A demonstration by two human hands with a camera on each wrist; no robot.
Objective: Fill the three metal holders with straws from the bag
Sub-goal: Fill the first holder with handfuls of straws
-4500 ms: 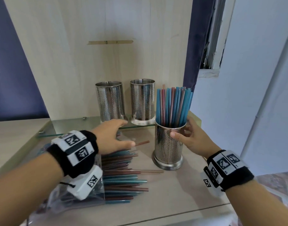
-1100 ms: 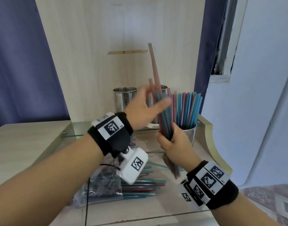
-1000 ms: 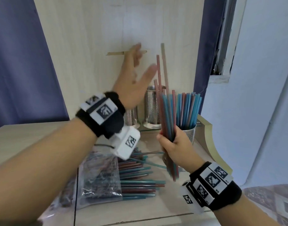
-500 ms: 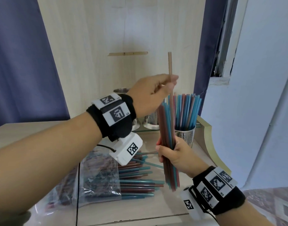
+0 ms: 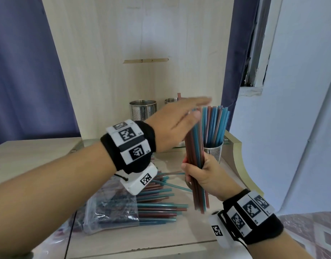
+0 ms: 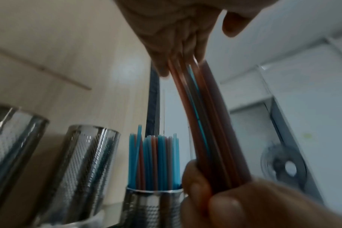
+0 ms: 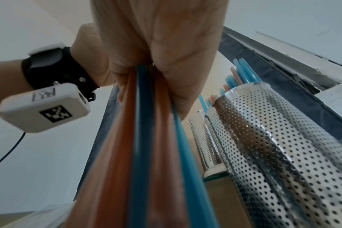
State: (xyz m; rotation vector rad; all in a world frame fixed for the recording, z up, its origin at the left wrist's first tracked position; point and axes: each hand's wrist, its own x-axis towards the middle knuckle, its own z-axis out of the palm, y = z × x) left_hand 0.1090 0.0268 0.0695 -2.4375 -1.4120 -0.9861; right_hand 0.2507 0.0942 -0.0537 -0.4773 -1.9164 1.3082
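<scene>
My right hand (image 5: pixel 202 176) grips a bundle of red and blue straws (image 5: pixel 195 146) upright above the table, in front of the filled holder (image 5: pixel 214 152). My left hand (image 5: pixel 181 118) lies flat with straight fingers on the bundle's top ends. One red straw tip (image 5: pixel 179 95) pokes up behind that hand. The left holder (image 5: pixel 143 110) looks empty and the middle holder (image 5: pixel 170 100) is mostly hidden by my left hand. From the left wrist, the palm (image 6: pixel 176 38) sits on the straws (image 6: pixel 205 123). The right wrist view shows the bundle (image 7: pixel 146 154) beside the filled holder (image 7: pixel 283 154).
The clear plastic bag (image 5: pixel 112 208) lies on the wooden table (image 5: pixel 39 156) at the lower left, with several loose straws (image 5: pixel 159 208) spilling from its mouth. A glass shelf and a wooden back panel (image 5: pixel 142 43) stand behind the holders. The table's curved edge (image 5: pixel 241 165) runs at the right.
Half a second ago my left hand pinched one straw standing above the bundle. Now that hand has flattened and come down onto the straw tops. My right hand keeps its grip.
</scene>
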